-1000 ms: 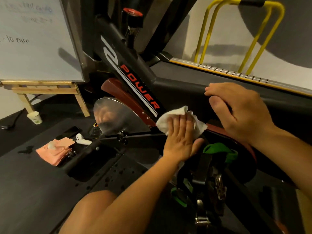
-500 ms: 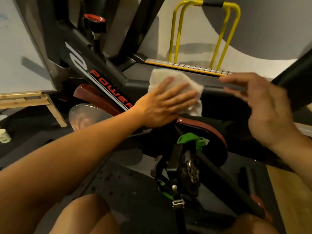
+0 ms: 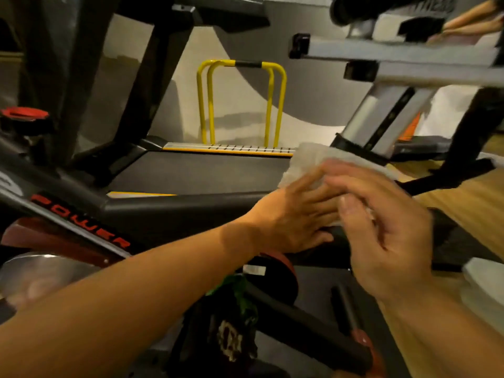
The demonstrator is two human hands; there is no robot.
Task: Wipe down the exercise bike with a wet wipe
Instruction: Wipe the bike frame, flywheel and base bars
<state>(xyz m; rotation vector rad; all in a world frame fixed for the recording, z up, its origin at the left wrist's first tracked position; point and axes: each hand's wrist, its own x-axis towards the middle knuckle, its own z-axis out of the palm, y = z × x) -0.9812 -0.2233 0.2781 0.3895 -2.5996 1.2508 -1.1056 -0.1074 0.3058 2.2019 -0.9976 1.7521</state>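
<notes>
The black exercise bike (image 3: 169,211) with red "POWER" lettering fills the lower left and middle. My left hand (image 3: 291,216) lies flat on the white wet wipe (image 3: 311,156), pressing it against the bike's black frame bar near the seat post. My right hand (image 3: 381,236) hovers just in front of the left, fingers spread and blurred, overlapping the wipe's right side. Whether it touches the wipe cannot be told. The silver flywheel (image 3: 35,276) shows at lower left, a pedal with a green strap (image 3: 231,293) below my hands.
A treadmill deck (image 3: 196,173) lies behind the bike, with a yellow rail (image 3: 240,102) beyond it. A grey seat post and slider (image 3: 381,110) rise at upper right. Wooden floor (image 3: 469,203) shows on the right. A red knob (image 3: 24,114) sits far left.
My left hand has slid the wipe to the right along the frame, from the flywheel area toward the seat post. My right hand came closer to it. The view swung right.
</notes>
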